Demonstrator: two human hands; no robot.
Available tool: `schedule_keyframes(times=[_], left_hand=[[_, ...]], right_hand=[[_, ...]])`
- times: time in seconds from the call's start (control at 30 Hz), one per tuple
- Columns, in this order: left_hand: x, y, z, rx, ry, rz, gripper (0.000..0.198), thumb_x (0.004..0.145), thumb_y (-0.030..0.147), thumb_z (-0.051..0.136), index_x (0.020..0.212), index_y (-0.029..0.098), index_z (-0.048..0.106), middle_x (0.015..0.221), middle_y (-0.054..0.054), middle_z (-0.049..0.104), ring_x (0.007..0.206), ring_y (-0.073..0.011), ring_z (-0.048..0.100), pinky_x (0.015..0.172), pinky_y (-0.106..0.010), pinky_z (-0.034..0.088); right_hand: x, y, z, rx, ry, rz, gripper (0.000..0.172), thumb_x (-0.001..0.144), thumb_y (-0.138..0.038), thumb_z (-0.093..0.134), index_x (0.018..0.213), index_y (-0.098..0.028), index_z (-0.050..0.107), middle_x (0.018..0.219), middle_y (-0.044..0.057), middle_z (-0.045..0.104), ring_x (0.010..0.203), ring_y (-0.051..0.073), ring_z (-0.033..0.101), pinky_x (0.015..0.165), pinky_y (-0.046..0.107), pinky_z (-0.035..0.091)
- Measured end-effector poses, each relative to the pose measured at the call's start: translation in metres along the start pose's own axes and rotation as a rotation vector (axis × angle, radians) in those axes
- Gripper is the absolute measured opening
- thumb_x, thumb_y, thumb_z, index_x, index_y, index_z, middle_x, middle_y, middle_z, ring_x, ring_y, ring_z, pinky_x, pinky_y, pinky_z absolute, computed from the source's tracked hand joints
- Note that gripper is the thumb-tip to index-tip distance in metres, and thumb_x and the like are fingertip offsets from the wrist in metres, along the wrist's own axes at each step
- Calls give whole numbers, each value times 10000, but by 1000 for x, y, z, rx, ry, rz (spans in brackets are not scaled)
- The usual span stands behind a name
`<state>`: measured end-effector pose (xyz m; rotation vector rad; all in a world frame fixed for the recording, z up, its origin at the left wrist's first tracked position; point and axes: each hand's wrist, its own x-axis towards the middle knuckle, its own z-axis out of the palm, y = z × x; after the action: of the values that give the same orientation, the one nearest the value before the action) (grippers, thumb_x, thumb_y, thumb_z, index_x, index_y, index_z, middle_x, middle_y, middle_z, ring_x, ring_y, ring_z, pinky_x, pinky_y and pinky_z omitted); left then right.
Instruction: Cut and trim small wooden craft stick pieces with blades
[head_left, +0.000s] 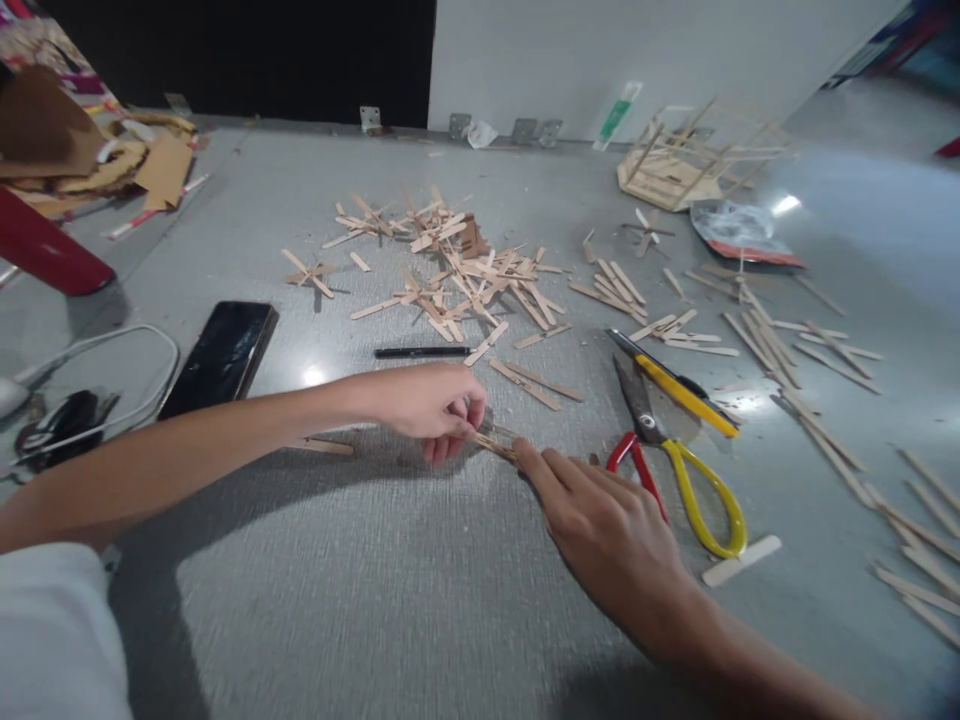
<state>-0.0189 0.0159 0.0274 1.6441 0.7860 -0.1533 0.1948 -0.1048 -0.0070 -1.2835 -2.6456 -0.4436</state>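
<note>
My left hand [431, 405] is curled, its fingertips pinching one end of a small stack of wooden craft sticks [495, 443] on the grey floor. My right hand [600, 530] reaches in from the lower right. Its fingers press together on the other end of the same sticks. Both hands meet at the sticks near the middle of the view. Just right of my right hand lie scissors [675, 470] with red and yellow handles.
A big heap of wooden sticks [457, 270] lies ahead, more sticks [810, 380] scattered right. A yellow cutter [679, 385], black pen [420, 352], phone [221, 358], cable [97, 380], stick frame model [690, 160], plastic bag [739, 230] and cardboard scraps [97, 160] surround.
</note>
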Motion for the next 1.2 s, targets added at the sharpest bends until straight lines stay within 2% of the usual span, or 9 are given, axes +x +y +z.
schedule_keyframes(times=[0.23, 0.4, 0.6, 0.8, 0.93, 1.03, 1.2], left_hand=[[0, -3, 2, 52, 12, 47, 226, 975, 171, 527, 755, 141, 566, 655, -33, 672, 549, -144, 675, 532, -241, 531], [-1, -2, 4, 113, 44, 83, 225, 971, 162, 533, 746, 157, 543, 644, -29, 667, 525, -150, 666, 491, -238, 518], [-4, 5, 5, 140, 61, 52, 245, 977, 173, 534, 733, 153, 537, 646, -33, 665, 524, -143, 656, 495, -226, 503], [-5, 5, 7, 158, 80, 48, 238, 971, 155, 527, 734, 151, 543, 620, -18, 657, 527, -141, 668, 496, -206, 490], [-7, 5, 13, 200, 150, 90, 256, 957, 128, 520, 703, 152, 540, 599, -20, 651, 512, -144, 663, 479, -206, 469], [-10, 5, 20, 249, 236, 167, 253, 951, 144, 529, 700, 153, 552, 575, -18, 634, 514, -140, 640, 481, -212, 436], [-7, 1, 35, 328, 364, 268, 267, 973, 160, 473, 708, 171, 503, 588, -7, 613, 514, -121, 581, 472, -227, 350]], right_hand=[[6, 2, -5, -138, 2, -71, 361, 881, 61, 444, 1107, -71, 692, 713, 26, 665, 562, 154, 609, 509, 295, 456], [12, -2, -17, -262, -63, -121, 451, 785, 75, 479, 1147, -55, 715, 661, 31, 633, 524, 166, 594, 469, 307, 438], [17, -5, -24, -262, -110, -117, 487, 757, 62, 508, 1187, -35, 716, 631, 27, 615, 462, 154, 576, 418, 296, 401], [19, -3, -28, -192, -308, -46, 522, 782, 57, 562, 1271, -81, 681, 687, 4, 654, 515, 154, 653, 437, 286, 406], [21, -2, -32, -136, -427, 42, 531, 822, 5, 621, 1335, -132, 644, 727, -7, 687, 540, 159, 680, 464, 283, 414], [21, 0, -34, -140, -386, 80, 531, 805, -13, 660, 1317, -154, 661, 728, -12, 694, 539, 166, 680, 483, 286, 424], [20, -2, -33, -220, -202, 52, 435, 760, 26, 622, 1154, -110, 746, 674, 5, 655, 525, 171, 651, 484, 291, 420]])
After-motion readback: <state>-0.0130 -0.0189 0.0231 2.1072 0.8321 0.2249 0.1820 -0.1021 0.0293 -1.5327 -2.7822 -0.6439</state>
